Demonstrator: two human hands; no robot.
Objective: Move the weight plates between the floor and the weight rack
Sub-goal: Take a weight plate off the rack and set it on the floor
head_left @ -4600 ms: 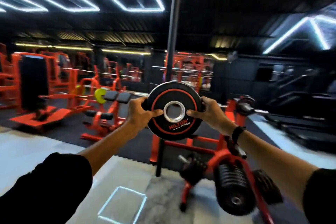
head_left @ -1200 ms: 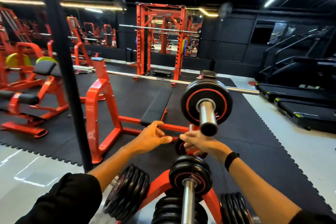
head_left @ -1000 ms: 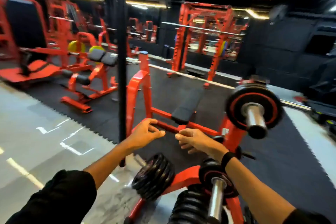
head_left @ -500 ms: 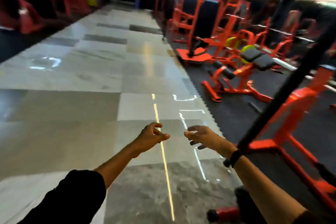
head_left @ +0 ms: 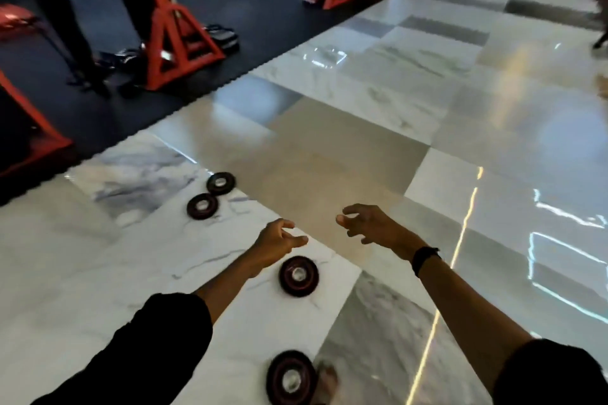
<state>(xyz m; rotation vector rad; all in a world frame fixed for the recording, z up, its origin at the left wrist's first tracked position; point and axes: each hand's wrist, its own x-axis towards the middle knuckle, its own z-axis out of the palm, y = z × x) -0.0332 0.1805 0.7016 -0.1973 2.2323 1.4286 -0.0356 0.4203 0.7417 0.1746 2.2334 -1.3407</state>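
Observation:
Several small black weight plates with red rings lie flat on the glossy tiled floor. One plate (head_left: pixel 298 276) sits just below my left hand (head_left: pixel 278 240). Another plate (head_left: pixel 290 378) lies near the bottom edge beside a bare foot (head_left: pixel 327 380). Two more, a near plate (head_left: pixel 202 205) and a far plate (head_left: pixel 221 183), lie side by side further left. My left hand hovers with loosely curled fingers and holds nothing. My right hand (head_left: pixel 370 223), with a black wristband, is spread and empty above the bare tiles. The weight rack is out of view.
Black rubber matting (head_left: pixel 263 16) covers the upper left, with orange machine frames (head_left: pixel 177 39) standing on it. A dark orange-edged base (head_left: pixel 26 141) sits at the left. Light strips reflect on the tiles at the right.
The view swung from the rack, where the plate was hung on a peg, round and down to the floor. Both hands stay empty, and the plates on the tiles have come into sight.

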